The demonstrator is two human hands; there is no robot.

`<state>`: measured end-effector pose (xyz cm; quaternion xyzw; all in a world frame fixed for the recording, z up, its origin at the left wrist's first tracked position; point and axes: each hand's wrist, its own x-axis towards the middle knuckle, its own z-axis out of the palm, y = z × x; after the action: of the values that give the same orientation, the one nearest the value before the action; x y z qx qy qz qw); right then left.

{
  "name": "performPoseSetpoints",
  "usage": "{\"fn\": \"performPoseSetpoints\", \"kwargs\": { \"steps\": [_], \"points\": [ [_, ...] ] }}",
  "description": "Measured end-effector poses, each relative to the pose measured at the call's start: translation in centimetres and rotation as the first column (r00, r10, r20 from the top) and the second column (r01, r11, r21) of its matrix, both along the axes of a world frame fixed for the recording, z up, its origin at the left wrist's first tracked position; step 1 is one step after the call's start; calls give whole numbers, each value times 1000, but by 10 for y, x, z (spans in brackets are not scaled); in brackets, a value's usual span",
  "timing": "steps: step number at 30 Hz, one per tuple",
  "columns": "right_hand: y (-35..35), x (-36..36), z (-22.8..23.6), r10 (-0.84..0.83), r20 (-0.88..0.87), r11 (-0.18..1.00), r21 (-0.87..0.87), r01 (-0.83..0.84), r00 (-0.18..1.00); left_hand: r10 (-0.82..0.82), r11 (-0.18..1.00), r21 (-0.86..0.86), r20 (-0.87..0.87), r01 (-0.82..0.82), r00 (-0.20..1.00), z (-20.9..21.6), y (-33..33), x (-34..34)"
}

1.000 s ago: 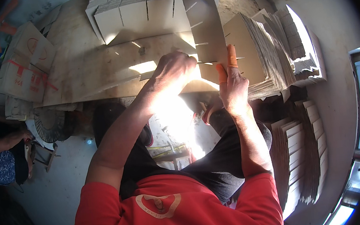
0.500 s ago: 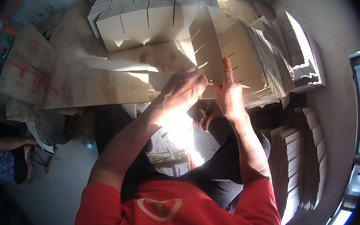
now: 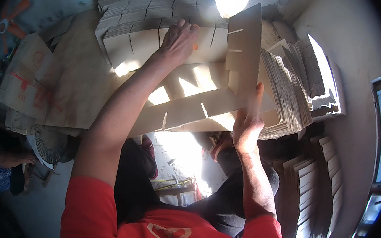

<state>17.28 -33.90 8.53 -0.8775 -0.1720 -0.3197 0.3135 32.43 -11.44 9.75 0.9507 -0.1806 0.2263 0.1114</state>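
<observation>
Slotted cardboard strips (image 3: 185, 109), at least two in number, are set at the near right part of the desk (image 3: 81, 79), one raised steeply and the other stretched leftward along the near edge. One such desk is seen, and much of its back and right end is taken up by cardboard. Three rows of slotted sheets (image 3: 119, 45) can be counted at the back, ranged one behind another. At the right end a thick block of packed sheets (image 3: 286, 87) is stood, with further bundles crowded beyond it, too overlapped to be counted. Below that end, two stacks of cardboard (image 3: 307, 185) are placed side by side. One carton with red marks (image 3: 27, 89) is rested at the left end.

On the raised strip (image 3: 244, 45) two pale slots are clearly shown, and two on the long one; whether they are interlocked where they meet cannot be told. Two hands are seen. By the right hand (image 3: 248, 129), closed partway, the lower end of the raised strip is grasped. The left hand (image 3: 178, 42) is held at the front row with its fingers curled; whether anything is gripped there cannot be told. Orange finger covers (image 3: 260, 93) are worn on both.
</observation>
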Motion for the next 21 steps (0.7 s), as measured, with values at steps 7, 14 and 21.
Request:
{"fn": "performPoseSetpoints", "kwargs": {
  "steps": [7,14,21],
  "points": [
    [0,0,8,-88,-183,993,58,100,979,49,999,-2,68,-49,996,-35,-28,60],
    [2,3,12,-56,-234,982,162,96,971,60,986,155,-3,-59,998,-45,-22,86],
    [0,2,10,-41,-245,974,205,93,969,28,996,90,-37,-25,999,-36,-20,78]
  ]
}}
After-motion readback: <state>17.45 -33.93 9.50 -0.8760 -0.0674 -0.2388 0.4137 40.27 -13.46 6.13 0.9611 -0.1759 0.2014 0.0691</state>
